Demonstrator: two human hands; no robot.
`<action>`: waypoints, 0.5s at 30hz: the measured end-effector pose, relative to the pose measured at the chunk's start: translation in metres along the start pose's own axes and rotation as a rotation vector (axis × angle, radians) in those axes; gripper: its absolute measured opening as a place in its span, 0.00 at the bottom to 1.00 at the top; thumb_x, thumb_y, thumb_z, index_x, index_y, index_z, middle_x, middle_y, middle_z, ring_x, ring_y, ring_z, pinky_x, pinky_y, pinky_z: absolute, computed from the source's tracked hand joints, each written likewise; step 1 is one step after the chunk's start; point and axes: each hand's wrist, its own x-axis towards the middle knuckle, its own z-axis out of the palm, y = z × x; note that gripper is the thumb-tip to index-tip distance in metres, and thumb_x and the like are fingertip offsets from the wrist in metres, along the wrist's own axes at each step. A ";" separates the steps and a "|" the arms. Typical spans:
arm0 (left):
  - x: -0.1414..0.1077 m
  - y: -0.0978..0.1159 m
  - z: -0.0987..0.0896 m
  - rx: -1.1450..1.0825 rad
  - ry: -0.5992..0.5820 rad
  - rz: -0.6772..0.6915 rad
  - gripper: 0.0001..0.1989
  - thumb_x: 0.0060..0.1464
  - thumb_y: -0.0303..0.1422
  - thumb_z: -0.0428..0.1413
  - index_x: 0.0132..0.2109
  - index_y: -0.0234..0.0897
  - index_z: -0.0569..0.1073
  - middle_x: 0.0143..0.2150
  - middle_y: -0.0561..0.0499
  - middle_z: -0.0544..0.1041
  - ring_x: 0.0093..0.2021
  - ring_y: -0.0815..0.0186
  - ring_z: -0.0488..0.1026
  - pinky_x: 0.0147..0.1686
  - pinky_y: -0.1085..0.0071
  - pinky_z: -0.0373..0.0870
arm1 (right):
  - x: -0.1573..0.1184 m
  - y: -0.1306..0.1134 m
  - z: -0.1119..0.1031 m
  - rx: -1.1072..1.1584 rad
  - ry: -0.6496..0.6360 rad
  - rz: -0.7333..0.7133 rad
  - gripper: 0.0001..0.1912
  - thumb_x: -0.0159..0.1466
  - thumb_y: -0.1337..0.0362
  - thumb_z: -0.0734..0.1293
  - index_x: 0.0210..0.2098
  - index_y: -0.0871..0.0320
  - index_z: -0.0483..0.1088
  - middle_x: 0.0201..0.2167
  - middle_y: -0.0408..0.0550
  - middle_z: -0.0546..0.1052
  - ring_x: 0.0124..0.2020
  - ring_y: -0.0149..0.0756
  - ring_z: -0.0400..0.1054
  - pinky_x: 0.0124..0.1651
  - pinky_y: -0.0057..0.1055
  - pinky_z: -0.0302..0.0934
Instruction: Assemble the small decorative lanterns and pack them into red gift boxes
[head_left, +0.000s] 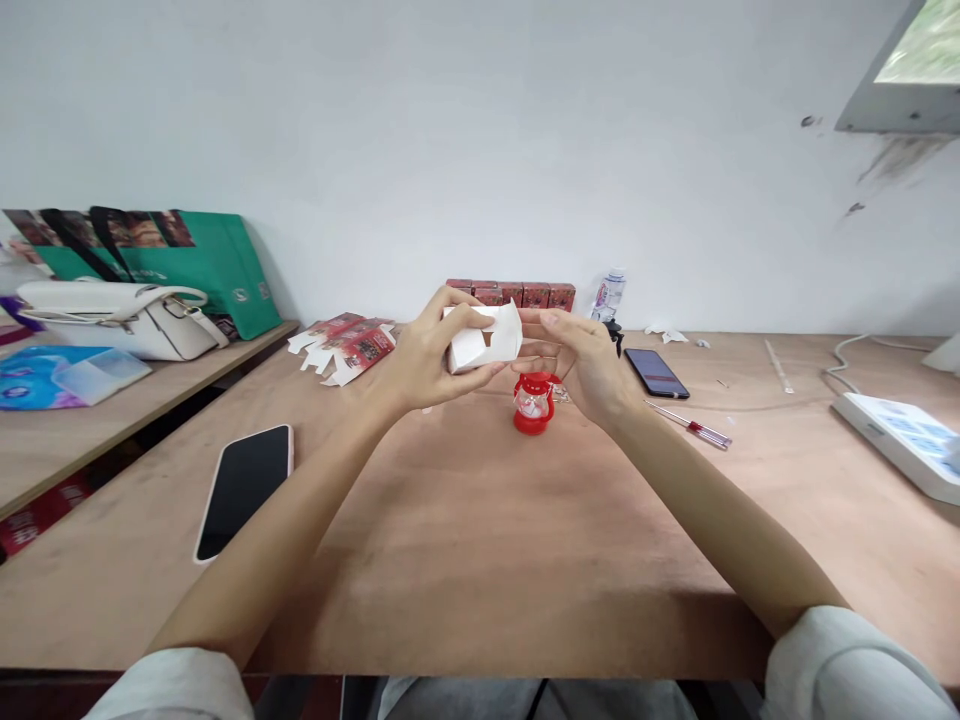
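Observation:
A small white cardboard box (469,350) is gripped in my left hand (424,350), its thumb below and fingers over the top. The box's flap end points right, with a flap sticking up. My right hand (589,365) is at that end, fingers stretched toward the flap and apart from each other; whether they touch it I cannot tell. Below the hands, a little red lantern (531,405) with a clear middle stands upright on the wooden table (465,520).
Flattened red-and-white boxes (352,350) lie behind my left arm. Several small red boxes (536,294) line the wall beside a plastic bottle (608,295). Phones lie left (246,490) and right (656,373), with a pen (694,427) and power strip (900,430) at right.

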 end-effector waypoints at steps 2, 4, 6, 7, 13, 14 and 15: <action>0.001 0.001 -0.002 0.002 -0.015 -0.008 0.19 0.51 0.43 0.59 0.47 0.41 0.69 0.48 0.43 0.69 0.47 0.59 0.70 0.42 0.62 0.71 | 0.000 0.000 0.000 -0.032 -0.015 -0.006 0.19 0.54 0.51 0.73 0.40 0.55 0.75 0.37 0.47 0.79 0.37 0.37 0.74 0.39 0.36 0.72; 0.001 0.002 -0.002 0.002 -0.037 -0.013 0.18 0.51 0.43 0.59 0.47 0.41 0.69 0.48 0.44 0.69 0.46 0.59 0.70 0.40 0.63 0.71 | 0.000 0.001 -0.001 -0.061 -0.022 -0.011 0.21 0.52 0.52 0.75 0.43 0.52 0.75 0.37 0.45 0.79 0.37 0.35 0.73 0.39 0.35 0.72; 0.001 0.002 -0.002 -0.001 -0.054 -0.012 0.17 0.51 0.42 0.59 0.46 0.41 0.70 0.48 0.44 0.69 0.46 0.59 0.70 0.39 0.64 0.71 | 0.001 0.001 -0.003 -0.080 -0.042 -0.005 0.23 0.52 0.53 0.75 0.46 0.51 0.74 0.37 0.44 0.78 0.38 0.34 0.73 0.40 0.35 0.72; 0.001 0.003 -0.001 -0.001 -0.062 -0.014 0.17 0.51 0.42 0.59 0.46 0.41 0.70 0.48 0.44 0.69 0.46 0.59 0.70 0.38 0.64 0.71 | 0.001 0.001 -0.005 -0.089 -0.057 0.002 0.23 0.52 0.53 0.75 0.46 0.51 0.74 0.38 0.45 0.78 0.39 0.34 0.73 0.40 0.35 0.72; 0.001 0.017 0.007 -0.043 -0.008 -0.097 0.17 0.49 0.38 0.59 0.45 0.40 0.67 0.46 0.46 0.69 0.47 0.57 0.69 0.42 0.61 0.70 | 0.003 -0.006 -0.011 -0.109 -0.105 0.023 0.20 0.51 0.57 0.76 0.41 0.53 0.73 0.37 0.44 0.76 0.38 0.32 0.72 0.42 0.34 0.71; 0.001 0.020 0.009 -0.062 0.020 -0.117 0.16 0.49 0.37 0.58 0.44 0.40 0.66 0.45 0.46 0.69 0.47 0.58 0.69 0.43 0.61 0.70 | 0.004 -0.007 -0.011 -0.105 -0.110 0.025 0.19 0.51 0.57 0.76 0.41 0.53 0.72 0.36 0.43 0.76 0.37 0.31 0.72 0.41 0.33 0.71; 0.000 0.023 0.011 -0.082 0.047 -0.138 0.14 0.50 0.36 0.56 0.44 0.40 0.66 0.44 0.47 0.69 0.46 0.59 0.69 0.43 0.61 0.69 | 0.004 -0.007 -0.011 -0.099 -0.116 0.030 0.18 0.52 0.57 0.76 0.40 0.53 0.72 0.35 0.43 0.76 0.36 0.31 0.72 0.41 0.33 0.71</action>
